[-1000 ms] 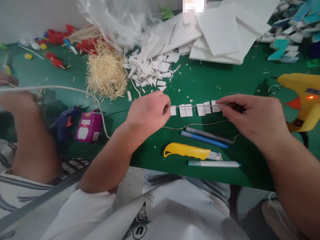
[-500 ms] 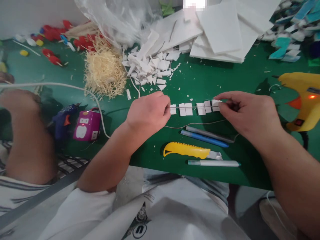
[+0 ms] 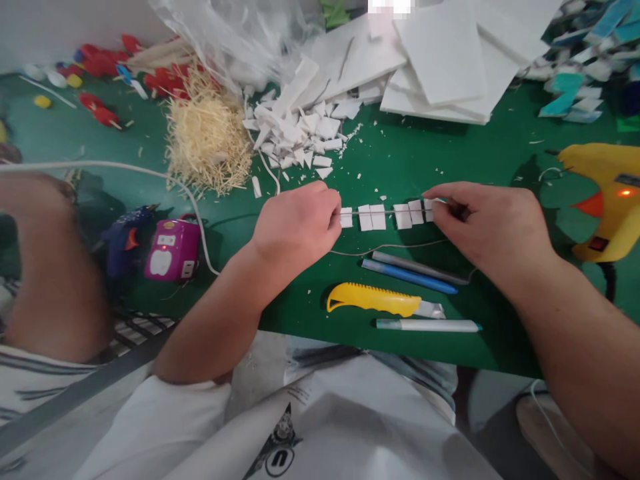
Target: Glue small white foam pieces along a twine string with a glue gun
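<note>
Grey string (image 3: 390,212) runs nearly level across the middle of the frame in the head view, stretched between the two hands and passing over a broken row of small white foam pieces (image 3: 378,217). The left hand (image 3: 300,219), left of centre, is curled closed on the string beside the leftmost piece; its fingertips are mostly hidden. The right hand (image 3: 487,217), right of centre, pinches the rightmost piece and the string between thumb and forefinger. A slack strand of the string curves across the green counter (image 3: 320,307) just below the row.

Below that strand lie a grey pen (image 3: 420,268) and a blue pen (image 3: 409,276), side by side, then a yellow utility knife (image 3: 375,300) and a white marker (image 3: 433,325). At the right edge is a yellow glue gun (image 3: 607,193) with an orange light lit. White foam sheets (image 3: 440,60) overlap at upper centre, with foam scraps (image 3: 300,130) to their left and a heap of straw-like shreds (image 3: 207,140) farther left. Another person's forearm (image 3: 53,280) reaches in at the left edge, near a magenta power adapter (image 3: 173,250) and a blue glue gun (image 3: 123,240).
</note>
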`<state>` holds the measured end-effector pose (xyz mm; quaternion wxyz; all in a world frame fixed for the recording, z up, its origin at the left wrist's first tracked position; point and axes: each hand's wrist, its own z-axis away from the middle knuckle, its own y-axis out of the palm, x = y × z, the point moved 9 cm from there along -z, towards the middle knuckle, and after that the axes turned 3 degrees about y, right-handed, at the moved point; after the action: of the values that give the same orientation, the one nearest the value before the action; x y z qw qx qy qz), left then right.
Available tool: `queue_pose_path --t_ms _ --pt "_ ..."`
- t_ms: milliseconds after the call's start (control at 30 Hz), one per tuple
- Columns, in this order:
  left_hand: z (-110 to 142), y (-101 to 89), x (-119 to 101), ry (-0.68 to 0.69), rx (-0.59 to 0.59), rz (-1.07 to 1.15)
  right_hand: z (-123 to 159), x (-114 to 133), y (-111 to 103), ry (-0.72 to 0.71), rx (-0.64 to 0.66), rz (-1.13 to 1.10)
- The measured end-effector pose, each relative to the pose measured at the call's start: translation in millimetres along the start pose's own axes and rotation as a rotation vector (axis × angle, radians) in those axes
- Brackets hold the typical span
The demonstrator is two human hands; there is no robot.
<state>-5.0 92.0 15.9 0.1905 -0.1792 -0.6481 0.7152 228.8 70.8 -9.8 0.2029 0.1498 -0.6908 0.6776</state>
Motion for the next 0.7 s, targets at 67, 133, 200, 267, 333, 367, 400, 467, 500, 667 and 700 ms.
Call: queue_pose_path --t_ms 67,133,200,267,333,367,400,467,500,667,700 --pt "0.4 -0.4 -0.6 0.009 -0.007 0.004 0.0 -1.7 0.8 -0.021 -0.003 0.009" --pt "0.3 -0.9 -1.5 0.008 0.001 0.008 -0.5 -2.3 0.0 -0.017 -0.011 0.028" --pt "0.0 -1.2 -1.4 -0.011 0.022 0.014 -1.2 -0.8 -2.5 0.008 -0.022 0.038" --pt "-0.1 -1.7 -1.1 -0.032 0.04 0.027 -1.0 1.2 -5.6 0.055 -0.023 0.035" --pt "0.1 -3.1 -1.4 -0.037 0.037 0.043 0.8 2.3 -10.7 0.109 -0.036 0.023" --pt "0.3 -3.9 -1.7 -0.034 0.029 0.052 2.3 2.9 -14.0 0.125 -0.048 0.017" --pt "0.6 -4.4 -2.0 -0.029 0.02 0.06 3.8 3.9 -17.5 0.128 -0.064 0.012" --pt "1.4 -4.6 -1.9 -0.022 0.002 0.073 6.9 7.1 -25.1 0.099 -0.106 0.009" --pt "1.8 -4.6 -1.7 -0.017 -0.008 0.081 8.1 8.4 -27.8 0.08 -0.119 0.008" --pt "6.4 -16.9 1.6 0.047 -0.181 0.191 10.4 7.6 -33.5 0.028 -0.176 -0.007" --pt "8.7 -24.4 4.6 0.057 -0.268 0.217 10.9 8.4 -34.2 -0.003 -0.198 -0.01"
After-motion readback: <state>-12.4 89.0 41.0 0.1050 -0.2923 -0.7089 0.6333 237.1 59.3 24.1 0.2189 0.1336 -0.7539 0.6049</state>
